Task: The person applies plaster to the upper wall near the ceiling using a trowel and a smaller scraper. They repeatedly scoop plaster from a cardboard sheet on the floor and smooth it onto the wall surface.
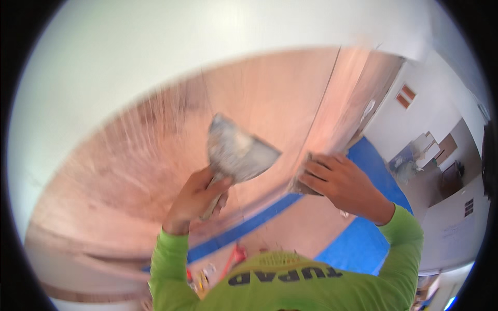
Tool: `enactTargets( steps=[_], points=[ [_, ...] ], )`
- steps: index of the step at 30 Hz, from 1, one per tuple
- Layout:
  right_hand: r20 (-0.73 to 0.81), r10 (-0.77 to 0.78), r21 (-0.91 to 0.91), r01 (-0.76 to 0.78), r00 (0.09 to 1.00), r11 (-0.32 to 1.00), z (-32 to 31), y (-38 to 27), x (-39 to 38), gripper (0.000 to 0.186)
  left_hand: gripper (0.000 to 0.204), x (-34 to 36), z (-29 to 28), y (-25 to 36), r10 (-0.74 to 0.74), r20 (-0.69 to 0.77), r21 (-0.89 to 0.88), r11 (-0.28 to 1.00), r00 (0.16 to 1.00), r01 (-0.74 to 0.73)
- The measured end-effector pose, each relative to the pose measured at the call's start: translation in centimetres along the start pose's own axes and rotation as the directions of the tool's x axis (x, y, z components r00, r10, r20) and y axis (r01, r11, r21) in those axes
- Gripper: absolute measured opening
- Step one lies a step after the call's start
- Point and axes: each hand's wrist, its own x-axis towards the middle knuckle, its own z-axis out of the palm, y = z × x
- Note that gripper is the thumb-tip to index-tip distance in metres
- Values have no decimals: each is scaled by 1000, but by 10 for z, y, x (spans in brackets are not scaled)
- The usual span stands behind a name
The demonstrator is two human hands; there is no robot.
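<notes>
My left hand (194, 199) is closed round the handle of a wide putty knife (239, 147). Its fan-shaped blade points up and away, coated with grey-white smears. To the right, my right hand (346, 182) grips a flat, straight-edged, grey-brown piece (302, 184), its fingers lying over the top; the fingers hide much of it and I cannot tell its kind. The two tools are apart. Beyond both hands spreads a large pinkish-tan panel (270, 83), streaked with pale marks on its left part. Whether either tool touches the panel I cannot tell.
A white surface (155, 36) borders the panel along its far side. A dark seam runs down the panel's right part. Blue sheeting (358, 246) lies below on the right. Boxes (423, 147) stand farther off by a white wall (399, 122). Red objects (238, 254) are low near my body.
</notes>
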Motion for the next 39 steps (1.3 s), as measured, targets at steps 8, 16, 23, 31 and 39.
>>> enactTargets(
  steps=[8, 16, 23, 31, 39],
  points=[
    [-368, 762, 879, -68, 532, 472, -164, 20, -14, 31, 29, 45, -164, 13, 780, -22, 895, 294, 625, -336],
    [-966, 202, 105, -467, 162, 878, -295, 54, 68, 25, 41, 71, -249, 7, 907, 216, 929, -78, 360, -362],
    [-969, -106, -191, -406, 222, 893, -335, 82, 119, 28, 34, 80, -260, 1, 901, 181, 904, 5, 394, -427],
    [-955, -181, -273, -448, 237, 852, -337, 108, 132, 31, 31, 84, -265, -4, 836, 44, 926, 171, 548, -336],
    [-957, -175, -259, -410, 230, 874, -337, 105, 140, 31, 34, 86, -264, -5, 915, 131, 942, 4, 382, -335]
  ],
)
